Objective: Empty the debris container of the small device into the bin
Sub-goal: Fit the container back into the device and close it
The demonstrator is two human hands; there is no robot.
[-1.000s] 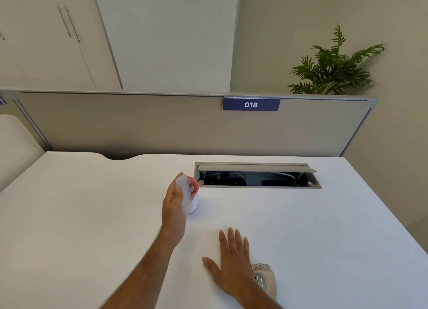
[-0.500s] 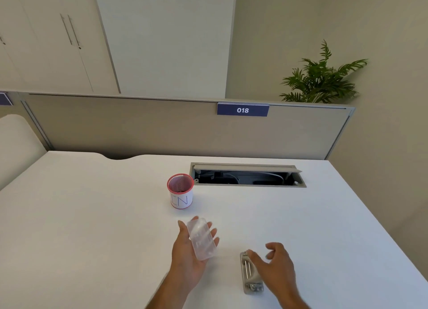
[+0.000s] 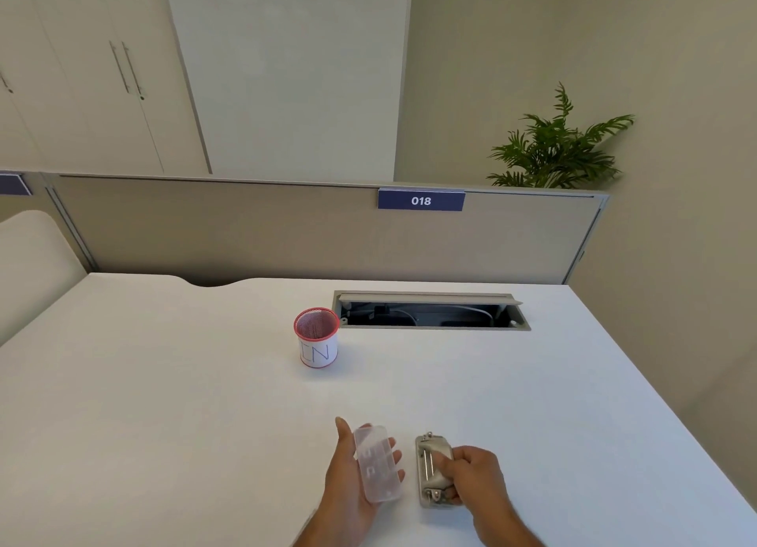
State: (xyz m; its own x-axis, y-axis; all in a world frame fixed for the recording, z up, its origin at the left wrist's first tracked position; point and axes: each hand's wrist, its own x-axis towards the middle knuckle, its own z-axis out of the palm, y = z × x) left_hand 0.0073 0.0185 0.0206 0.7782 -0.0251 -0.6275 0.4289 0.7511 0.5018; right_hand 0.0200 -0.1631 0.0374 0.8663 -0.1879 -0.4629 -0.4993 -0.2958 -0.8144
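My left hand (image 3: 348,477) holds a clear plastic debris container (image 3: 376,462), an oblong tray lying across the palm, near the front of the white desk (image 3: 164,382). Just to its right, the small grey device (image 3: 432,470) lies on the desk with its metal underside facing up, and my right hand (image 3: 475,477) grips its right side. The bin (image 3: 317,337), a small red mesh cup wrapped in white paper with handwritten letters, stands upright farther back at the desk's middle.
An open cable hatch (image 3: 430,313) is recessed in the desk right of the bin. A beige partition (image 3: 245,231) with a "018" label closes the far edge. The desk's right edge runs diagonally near the device. A plant (image 3: 557,149) stands behind.
My left hand drew the clear container back from the bin toward the front of the desk. My right hand moved onto the device, which was turned underside up, and closed on it.
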